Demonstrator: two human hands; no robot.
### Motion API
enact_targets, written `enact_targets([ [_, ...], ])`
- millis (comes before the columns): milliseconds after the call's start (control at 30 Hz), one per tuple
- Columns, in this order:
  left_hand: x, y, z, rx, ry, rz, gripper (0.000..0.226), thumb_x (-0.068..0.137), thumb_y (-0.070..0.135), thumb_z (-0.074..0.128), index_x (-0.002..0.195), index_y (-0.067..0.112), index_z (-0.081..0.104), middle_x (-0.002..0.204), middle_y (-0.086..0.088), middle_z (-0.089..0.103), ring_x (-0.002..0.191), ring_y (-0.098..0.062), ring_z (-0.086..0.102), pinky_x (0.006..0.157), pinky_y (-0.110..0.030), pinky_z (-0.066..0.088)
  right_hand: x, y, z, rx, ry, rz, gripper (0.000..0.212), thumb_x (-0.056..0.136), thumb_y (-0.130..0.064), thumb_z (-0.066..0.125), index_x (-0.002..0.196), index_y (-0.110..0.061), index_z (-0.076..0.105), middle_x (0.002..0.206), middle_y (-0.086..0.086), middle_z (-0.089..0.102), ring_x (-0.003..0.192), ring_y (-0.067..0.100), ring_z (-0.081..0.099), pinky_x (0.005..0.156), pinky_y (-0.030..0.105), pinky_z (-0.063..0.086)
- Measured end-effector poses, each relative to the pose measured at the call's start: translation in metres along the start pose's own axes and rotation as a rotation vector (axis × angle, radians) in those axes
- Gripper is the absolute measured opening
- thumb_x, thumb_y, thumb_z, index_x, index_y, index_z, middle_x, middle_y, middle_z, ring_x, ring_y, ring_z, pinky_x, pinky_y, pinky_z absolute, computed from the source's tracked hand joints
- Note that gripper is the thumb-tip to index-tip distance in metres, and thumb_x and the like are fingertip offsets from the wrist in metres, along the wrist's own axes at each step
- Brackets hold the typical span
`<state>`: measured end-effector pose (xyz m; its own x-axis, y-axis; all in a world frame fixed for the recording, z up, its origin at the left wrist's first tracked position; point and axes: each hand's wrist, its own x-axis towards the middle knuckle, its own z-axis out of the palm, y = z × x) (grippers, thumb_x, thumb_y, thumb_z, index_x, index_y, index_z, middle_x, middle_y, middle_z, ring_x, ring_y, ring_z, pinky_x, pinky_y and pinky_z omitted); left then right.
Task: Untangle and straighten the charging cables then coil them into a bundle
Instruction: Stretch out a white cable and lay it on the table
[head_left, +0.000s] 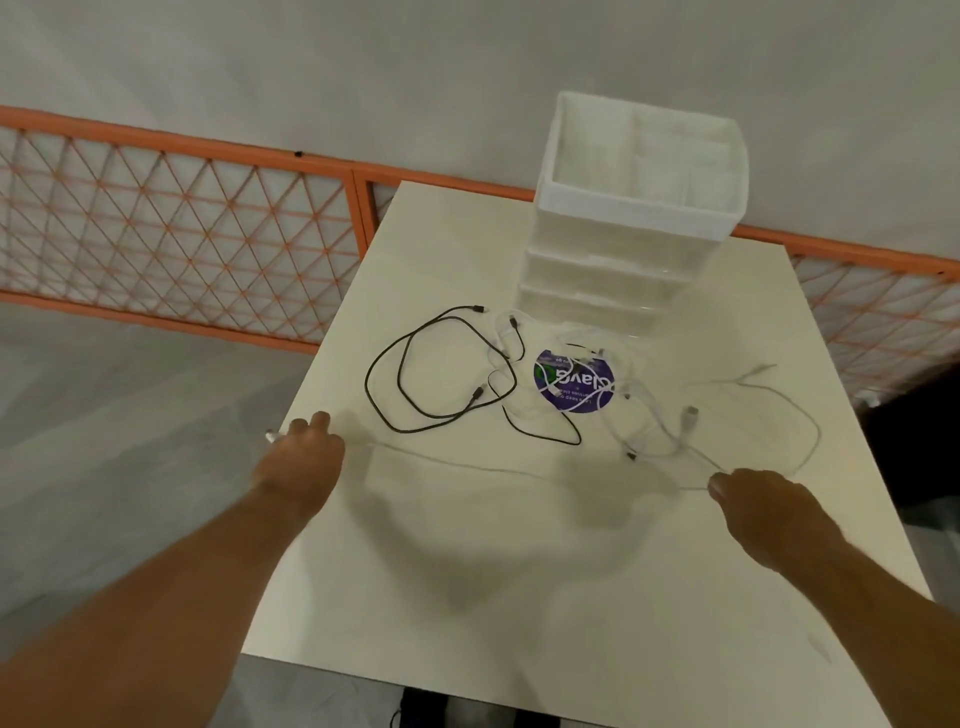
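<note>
Here the left hand (305, 453), at the left edge of the tabletop (519, 582), and the right hand (759, 500) each pinched one white cable (467, 465); pulling harder might tighten its tangle (649, 415).

Charging cables lie loose on the table (519, 597), most tangled, one pulled out straight.
A long black cable (395, 364) sprawls in wide overlapping loops left of centre, with a shorter black cable (543, 434) curving just near-right of it. Tangled white cables (597, 400) heap at the centre, and a pale grey cable (802, 415) loops out to the right. A thin white cable (467, 464) runs almost straight along the near side, held between the left hand (301, 452) and the right hand (753, 496).
</note>
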<state>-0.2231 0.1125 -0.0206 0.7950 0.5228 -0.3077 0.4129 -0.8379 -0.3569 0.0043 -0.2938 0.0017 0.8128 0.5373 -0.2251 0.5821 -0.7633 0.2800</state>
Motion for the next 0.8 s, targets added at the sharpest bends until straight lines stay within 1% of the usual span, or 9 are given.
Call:
enact_targets([
  [33,0.001,0.001,0.005,-0.014,0.029,0.008,0.03,0.087,-0.002,0.049,0.109,0.014,0.062,0.116,-0.006,0.047,0.104,-0.025,0.054,0.089,-0.044,0.049,0.0,-0.004,0.005,-0.032,0.055,0.0,0.012,0.095,-0.021,0.052,0.096,-0.029,0.061,0.082,-0.005,0.051,0.082,0.018,0.06,0.068,0.033,0.044],
  [100,0.004,0.0,0.015,-0.079,0.127,0.042,0.026,0.077,-0.01,0.056,0.093,0.008,0.067,0.1,-0.01,0.053,0.086,-0.029,0.059,0.066,-0.044,0.056,0.0,-0.011,0.01,-0.111,-0.022,0.023,0.018,0.097,-0.023,0.046,0.101,-0.034,0.06,0.086,-0.008,0.05,0.083,0.013,0.055,0.067,0.028,0.039],
  [200,0.007,0.0,0.024,-0.155,0.158,0.033,0.026,0.063,-0.018,0.062,0.079,0.002,0.066,0.079,-0.014,0.055,0.064,-0.034,0.058,0.041,-0.038,0.049,0.002,-0.02,0.01,-0.127,0.006,0.068,0.01,0.092,-0.022,0.059,0.095,-0.028,0.066,0.077,-0.006,0.044,0.07,0.015,0.047,0.058,0.03,0.033],
  [267,0.009,0.002,0.029,-0.173,0.187,0.037,0.026,0.062,-0.017,0.065,0.078,0.003,0.064,0.074,-0.014,0.054,0.06,-0.034,0.056,0.038,-0.036,0.047,0.003,-0.028,0.016,-0.02,0.108,0.085,0.011,0.077,-0.014,0.076,0.086,-0.016,0.069,0.073,0.004,0.052,0.062,0.024,0.051,0.05,0.031,0.035],
  [400,0.009,0.012,0.026,-0.22,0.302,0.078,0.029,0.059,-0.007,0.076,0.085,0.0,0.066,0.079,-0.018,0.057,0.062,-0.035,0.057,0.04,-0.035,0.045,0.009,-0.063,0.013,0.097,0.154,-0.067,0.036,0.067,-0.02,0.084,0.1,-0.013,0.07,0.091,0.01,0.064,0.07,0.033,0.061,0.052,0.04,0.052],
  [567,0.005,0.05,0.014,-0.3,0.46,0.423,0.024,0.08,0.019,0.051,0.093,0.015,0.07,0.085,-0.005,0.063,0.069,-0.028,0.06,0.048,-0.032,0.051,0.011,-0.114,0.008,0.175,0.047,-0.207,0.031,0.093,-0.035,0.057,0.118,-0.018,0.059,0.109,0.005,0.06,0.095,0.028,0.058,0.073,0.041,0.05],
  [633,0.002,0.061,0.008,-0.275,0.46,0.485,0.014,0.072,0.012,0.065,0.084,0.015,0.071,0.08,-0.004,0.062,0.065,-0.027,0.06,0.047,-0.03,0.048,0.013,-0.121,0.008,0.166,0.063,-0.231,0.023,0.086,-0.028,0.069,0.105,-0.016,0.064,0.095,0.005,0.062,0.082,0.025,0.06,0.062,0.038,0.05],
  [700,0.002,0.066,0.006,-0.272,0.436,0.494,0.023,0.058,0.002,0.077,0.075,0.014,0.07,0.073,-0.003,0.06,0.06,-0.025,0.058,0.043,-0.029,0.045,0.014,-0.122,0.01,0.176,0.088,-0.223,0.026,0.069,-0.015,0.084,0.089,-0.016,0.066,0.077,0.002,0.061,0.065,0.021,0.059,0.049,0.033,0.047],
  [800,0.005,0.062,0.006,-0.239,0.407,0.443,0.03,0.047,-0.007,0.079,0.065,0.013,0.065,0.066,-0.003,0.056,0.054,-0.024,0.055,0.037,-0.025,0.037,0.016,-0.113,0.009,0.216,0.022,-0.195,0.021,0.09,-0.005,0.057,0.109,-0.012,0.059,0.1,0.005,0.061,0.089,0.022,0.058,0.067,0.031,0.047],
])
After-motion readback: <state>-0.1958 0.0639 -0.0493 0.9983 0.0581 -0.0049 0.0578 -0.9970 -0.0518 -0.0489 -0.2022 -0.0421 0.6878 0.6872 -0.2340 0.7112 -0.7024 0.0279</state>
